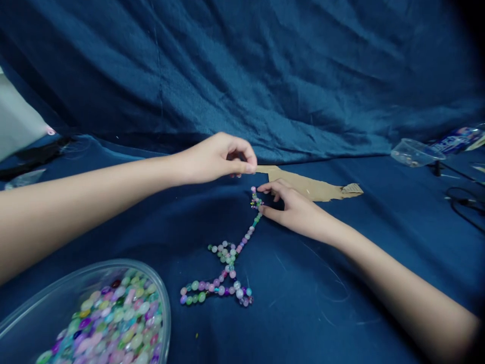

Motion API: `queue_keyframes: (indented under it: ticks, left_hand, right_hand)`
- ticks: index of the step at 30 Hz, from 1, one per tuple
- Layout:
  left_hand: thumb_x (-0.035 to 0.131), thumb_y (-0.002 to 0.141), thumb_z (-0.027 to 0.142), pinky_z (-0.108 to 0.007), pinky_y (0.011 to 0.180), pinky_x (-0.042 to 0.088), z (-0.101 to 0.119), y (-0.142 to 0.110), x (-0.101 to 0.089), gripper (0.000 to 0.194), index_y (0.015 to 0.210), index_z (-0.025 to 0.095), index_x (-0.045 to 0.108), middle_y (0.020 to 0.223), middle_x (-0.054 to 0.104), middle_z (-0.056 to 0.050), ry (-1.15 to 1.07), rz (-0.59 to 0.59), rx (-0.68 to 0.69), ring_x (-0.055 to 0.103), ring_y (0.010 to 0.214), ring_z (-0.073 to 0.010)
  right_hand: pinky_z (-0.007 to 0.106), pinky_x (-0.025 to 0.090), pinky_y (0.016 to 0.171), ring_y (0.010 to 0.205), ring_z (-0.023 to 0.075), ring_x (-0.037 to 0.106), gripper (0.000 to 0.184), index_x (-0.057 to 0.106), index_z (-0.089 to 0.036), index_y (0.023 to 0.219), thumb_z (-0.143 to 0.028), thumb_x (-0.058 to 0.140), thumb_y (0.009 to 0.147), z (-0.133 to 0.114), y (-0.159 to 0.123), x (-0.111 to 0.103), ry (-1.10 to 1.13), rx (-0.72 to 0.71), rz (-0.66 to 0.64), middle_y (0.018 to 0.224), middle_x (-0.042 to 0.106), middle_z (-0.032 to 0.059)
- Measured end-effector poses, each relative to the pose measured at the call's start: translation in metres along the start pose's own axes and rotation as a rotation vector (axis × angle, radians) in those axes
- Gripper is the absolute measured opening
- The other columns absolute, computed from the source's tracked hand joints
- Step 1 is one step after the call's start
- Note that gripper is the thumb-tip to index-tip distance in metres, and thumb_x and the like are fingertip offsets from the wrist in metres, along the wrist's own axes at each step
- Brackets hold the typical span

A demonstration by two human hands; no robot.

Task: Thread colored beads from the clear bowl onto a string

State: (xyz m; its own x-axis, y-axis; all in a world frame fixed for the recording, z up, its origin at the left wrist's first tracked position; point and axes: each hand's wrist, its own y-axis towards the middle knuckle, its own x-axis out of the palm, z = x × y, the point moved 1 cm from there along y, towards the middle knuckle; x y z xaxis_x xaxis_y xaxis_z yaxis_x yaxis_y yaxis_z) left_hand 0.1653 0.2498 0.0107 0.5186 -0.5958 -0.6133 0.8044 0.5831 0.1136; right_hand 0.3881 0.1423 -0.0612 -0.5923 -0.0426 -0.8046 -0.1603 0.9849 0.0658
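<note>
Although a clear bowl of beads (165,298) crowds the lower left, open blue cloth (322,283) surrounds the bead strand (223,273). The left hand (215,159) pinches its fingertips together above the strand's tip, any hold too fine to see; the curled right hand (295,210) lies just beside that tip, before a cardboard strip (306,184).

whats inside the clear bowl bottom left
The clear bowl holds a heap of round beads in pink, green, purple and white; the top beads cover the lower layers and the bowl's floor.

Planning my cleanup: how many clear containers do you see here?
2: a clear bowl of beads at lower left, and a clear plastic cup at upper right.
</note>
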Motion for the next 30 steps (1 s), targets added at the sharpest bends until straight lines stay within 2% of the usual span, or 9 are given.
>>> queue_keyframes:
  ticks: [5,8,11,13,15,17,20,26,30]
  left_hand:
    - [0.07,0.096,0.016,-0.024,0.072,0.058,0.025,0.004,0.013,0.006,0.091,0.014,0.073,0.095,0.081,-0.003,-0.193,0.121,-0.016,0.073,0.077,-0.0111]
    - [0.07,0.098,0.014,-0.023,0.072,0.059,0.03,0.001,0.02,0.009,0.09,0.013,0.072,0.091,0.08,-0.003,-0.267,0.172,-0.001,0.072,0.076,-0.0106]
    - [0.071,0.099,0.015,-0.025,0.074,0.059,0.035,-0.005,0.022,0.011,0.088,0.013,0.071,0.089,0.078,-0.004,-0.311,0.229,0.02,0.072,0.08,-0.0121]
    - [0.072,0.1,0.017,-0.027,0.076,0.057,0.039,-0.009,0.021,0.013,0.088,0.013,0.071,0.09,0.077,-0.004,-0.336,0.259,0.024,0.071,0.081,-0.0125]
    - [0.072,0.101,0.019,-0.027,0.078,0.055,0.043,-0.013,0.019,0.014,0.088,0.013,0.073,0.092,0.077,-0.003,-0.355,0.291,0.025,0.07,0.083,-0.012]
    - [0.071,0.102,0.019,-0.025,0.082,0.055,0.046,-0.018,0.018,0.015,0.088,0.014,0.073,0.09,0.077,-0.001,-0.38,0.326,0.024,0.072,0.089,-0.012]
    - [0.069,0.103,0.018,-0.024,0.086,0.06,0.044,-0.027,0.019,0.018,0.086,0.014,0.07,0.084,0.073,0.0,-0.456,0.33,0.005,0.076,0.091,-0.0132]
    - [0.087,0.09,0.029,-0.022,0.067,0.064,0.04,-0.047,0.024,0.025,0.086,0.015,0.066,0.082,0.068,-0.001,-0.519,0.384,-0.058,0.068,0.069,-0.0113]
    - [0.078,0.096,0.021,-0.022,0.06,0.064,0.052,-0.054,0.025,0.015,0.086,0.015,0.069,0.082,0.069,-0.003,-0.428,0.398,-0.024,0.067,0.067,-0.0119]
  right_hand:
    - [0.039,0.055,0.08,0.084,0.0212,0.061,0.032,0.082,-0.024,0.116,-0.044,0.083,0.091,0.006,0.001,0.007,0.114,0.041,0.026,0.108,0.072,0.0073]
    - [0.039,0.054,0.085,0.089,0.0213,0.063,0.031,0.082,-0.026,0.121,-0.04,0.083,0.093,0.002,0.002,0.01,0.228,-0.051,0.024,0.11,0.074,0.006]
    - [0.04,0.055,0.091,0.105,0.0244,0.071,0.027,0.081,-0.028,0.121,-0.036,0.081,0.095,-0.004,0.002,0.013,0.339,-0.125,0.027,0.121,0.079,0.005]
    - [0.043,0.055,0.097,0.115,0.0258,0.073,0.032,0.078,-0.028,0.125,-0.033,0.083,0.094,-0.008,0.002,0.015,0.411,-0.126,0.035,0.128,0.081,0.0046]
    - [0.044,0.056,0.1,0.112,0.0252,0.076,0.03,0.078,-0.025,0.121,-0.032,0.084,0.092,-0.011,0.0,0.016,0.523,-0.105,0.014,0.122,0.083,0.0051]
    - [0.041,0.058,0.096,0.101,0.0234,0.078,0.018,0.078,-0.022,0.106,-0.034,0.083,0.093,-0.016,-0.002,0.018,0.641,-0.087,-0.022,0.108,0.085,0.0051]
    - [0.036,0.058,0.087,0.09,0.0203,0.076,0.016,0.073,-0.021,0.097,-0.035,0.081,0.095,-0.025,-0.007,0.018,0.743,-0.065,-0.026,0.097,0.082,0.0036]
    - [0.032,0.052,0.079,0.083,0.017,0.066,0.012,0.073,-0.02,0.111,-0.029,0.068,0.103,-0.046,-0.019,0.016,0.747,-0.076,-0.095,0.089,0.071,0.0007]
    - [0.031,0.045,0.072,0.079,0.0157,0.056,0.013,0.072,-0.022,0.111,-0.029,0.062,0.106,-0.054,-0.027,0.015,0.708,-0.041,-0.163,0.085,0.062,-0.0015]
